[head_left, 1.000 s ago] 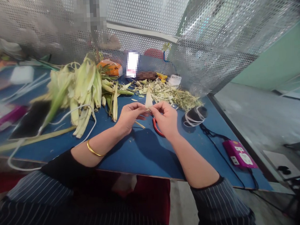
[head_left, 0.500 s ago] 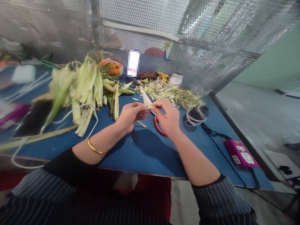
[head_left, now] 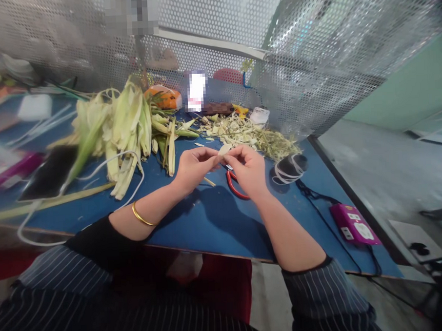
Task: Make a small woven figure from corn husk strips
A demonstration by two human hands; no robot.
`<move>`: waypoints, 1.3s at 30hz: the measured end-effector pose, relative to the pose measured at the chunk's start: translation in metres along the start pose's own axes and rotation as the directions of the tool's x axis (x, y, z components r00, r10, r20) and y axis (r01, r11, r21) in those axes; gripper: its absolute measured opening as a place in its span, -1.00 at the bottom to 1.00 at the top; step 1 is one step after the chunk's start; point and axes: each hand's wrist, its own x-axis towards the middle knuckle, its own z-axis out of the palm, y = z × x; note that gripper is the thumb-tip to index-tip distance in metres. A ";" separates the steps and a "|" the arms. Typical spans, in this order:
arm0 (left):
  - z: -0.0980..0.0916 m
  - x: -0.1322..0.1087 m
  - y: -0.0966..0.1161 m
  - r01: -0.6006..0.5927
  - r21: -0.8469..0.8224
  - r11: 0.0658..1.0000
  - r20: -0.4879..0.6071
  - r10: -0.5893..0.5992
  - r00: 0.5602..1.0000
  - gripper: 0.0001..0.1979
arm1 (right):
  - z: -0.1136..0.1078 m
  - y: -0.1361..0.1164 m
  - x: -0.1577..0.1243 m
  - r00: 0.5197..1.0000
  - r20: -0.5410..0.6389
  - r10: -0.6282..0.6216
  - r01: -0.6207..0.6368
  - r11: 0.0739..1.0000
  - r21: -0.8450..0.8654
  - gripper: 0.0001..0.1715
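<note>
While the left hand (head_left: 192, 170) and right hand (head_left: 250, 173) pinch the pale husk (head_left: 225, 149) near the red-handled tool (head_left: 233, 189), uneven tugging could tear it

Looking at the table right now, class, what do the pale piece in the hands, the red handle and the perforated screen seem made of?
Pale piece: probably dried husk or leaf, matt; it looks thin and cream-coloured.
Red handle: likely plastic, smooth; its colour is even.
Perforated screen: probably metal, shiny; silvery glints around regular holes, though coated plastic is possible.
</note>
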 end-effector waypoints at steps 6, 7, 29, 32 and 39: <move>0.003 0.001 0.003 0.066 -0.015 0.998 -0.060 -0.067 0.996 -0.82 | 0.003 0.003 -0.001 0.997 -0.017 -0.072 0.072 0.997 0.005 -0.97; 0.004 0.001 0.003 0.085 -0.037 0.996 -0.075 -0.087 0.993 -0.82 | 0.003 0.004 -0.002 0.992 -0.012 -0.122 0.122 0.992 -0.018 -0.98; 0.004 -0.002 -0.002 -0.043 0.014 0.999 0.004 0.043 0.999 -0.86 | 0.001 0.003 0.002 0.994 -0.025 0.111 -0.107 0.989 0.106 -0.85; 0.004 -0.002 -0.001 0.005 -0.023 1.000 -0.002 -0.005 1.000 -0.86 | 0.001 0.001 0.001 0.999 -0.021 0.050 -0.049 0.997 0.052 -0.88; 0.001 0.002 0.000 0.211 -0.199 0.957 -0.043 -0.224 0.974 -0.87 | 0.003 0.004 -0.001 0.976 0.022 -0.218 0.220 0.972 -0.081 -0.94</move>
